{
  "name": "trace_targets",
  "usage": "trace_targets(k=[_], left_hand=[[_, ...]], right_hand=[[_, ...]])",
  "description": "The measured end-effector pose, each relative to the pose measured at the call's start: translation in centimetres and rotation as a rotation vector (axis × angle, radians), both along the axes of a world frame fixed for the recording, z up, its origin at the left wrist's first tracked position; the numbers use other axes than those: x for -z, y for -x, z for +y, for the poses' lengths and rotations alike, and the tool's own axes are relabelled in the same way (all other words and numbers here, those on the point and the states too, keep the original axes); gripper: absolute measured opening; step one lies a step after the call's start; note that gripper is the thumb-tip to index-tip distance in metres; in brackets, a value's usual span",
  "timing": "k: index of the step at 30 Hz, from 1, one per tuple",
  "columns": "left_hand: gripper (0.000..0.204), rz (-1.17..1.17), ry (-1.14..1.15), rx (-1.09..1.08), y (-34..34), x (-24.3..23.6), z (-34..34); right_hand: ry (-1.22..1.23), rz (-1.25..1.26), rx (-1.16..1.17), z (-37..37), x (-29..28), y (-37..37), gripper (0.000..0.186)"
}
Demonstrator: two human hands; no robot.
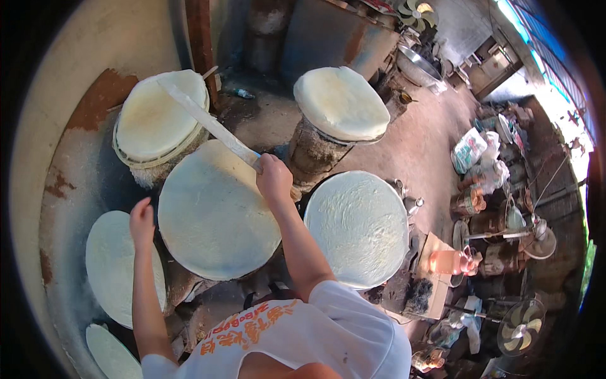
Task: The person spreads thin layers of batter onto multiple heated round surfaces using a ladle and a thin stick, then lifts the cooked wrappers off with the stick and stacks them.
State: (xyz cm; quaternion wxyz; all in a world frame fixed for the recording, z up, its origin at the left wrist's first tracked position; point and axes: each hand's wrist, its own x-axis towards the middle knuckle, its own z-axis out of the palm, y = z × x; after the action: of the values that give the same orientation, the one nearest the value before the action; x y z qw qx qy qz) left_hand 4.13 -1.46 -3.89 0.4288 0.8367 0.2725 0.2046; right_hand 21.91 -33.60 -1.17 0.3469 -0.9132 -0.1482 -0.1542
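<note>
The long, flat, whitish strip, probably wood [211, 120], lies over the 12-to-2 o'clock edge of the large, round, pale greenish-white central disc [214, 218], its far part over the thick, round, cream-white slab [158, 114] at 11 o'clock from that disc. Whether its tip touches the slab could not be determined. The right hand [274, 180], at the disc's 2 o'clock, is closed around the strip's near end. The left hand [142, 218], at 9 o'clock, is partly open with fingers loosely curled; nothing is visible in it. Principal risk: the far end could dip and gouge the slab, caused by support from one hand at one end only; a turn of the wrist would swing the tip widely. Secondary risk: the right forearm [300, 243] passes between the central disc and the round, rippled, pale-green disc [358, 228] at 3 o'clock, so a sideways shift could smear either surface. Alignment: the strip's tip points between 10 and 11 o'clock; its long axis runs back to between 4 and 5, diagonal to the view, with the broad face apparently upward.
</note>
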Motion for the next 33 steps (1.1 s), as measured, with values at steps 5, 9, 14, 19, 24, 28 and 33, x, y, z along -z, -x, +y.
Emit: trace_targets(k=[5, 9, 14, 19, 24, 28, 33], left_hand=[[0.054, 0.129, -0.195, 0.264, -9.0, 2.1, 2.9], [0.063, 0.179, 0.329, 0.468, -10.8, 2.3, 4.9], [0.061, 0.083, 0.330, 0.589, -9.4, 1.0, 5.1], [0.040, -0.042, 0.489, 0.377, -7.2, 0.9, 5.8], [0.014, -0.345, 0.362, 0.299, -3.6, -5.6, 1.5], [0.009, -0.460, 0.135, 0.414, -1.3, -13.7, -2.0], [0.012, -0.241, -0.020, 0.382, -6.4, -21.5, -7.7]], right_hand=[[-0.184, -0.057, -0.124, -0.5, -3.9, 4.3, 0.013], [-0.209, -0.120, -0.183, 0.0, -5.2, 6.8, 0.017], [-0.225, -0.119, -0.197, 0.5, -6.9, 8.5, 0.020], [-0.325, 0.009, -0.155, 0.0, -9.2, 10.4, 0.025], [-0.517, 0.129, -0.046, -4.4, -7.7, 9.5, 0.022], [-0.856, 0.248, -0.157, -7.0, -9.7, 8.3, 0.027], [-0.934, 0.510, -0.283, -12.7, -8.4, 1.3, 0.029]])
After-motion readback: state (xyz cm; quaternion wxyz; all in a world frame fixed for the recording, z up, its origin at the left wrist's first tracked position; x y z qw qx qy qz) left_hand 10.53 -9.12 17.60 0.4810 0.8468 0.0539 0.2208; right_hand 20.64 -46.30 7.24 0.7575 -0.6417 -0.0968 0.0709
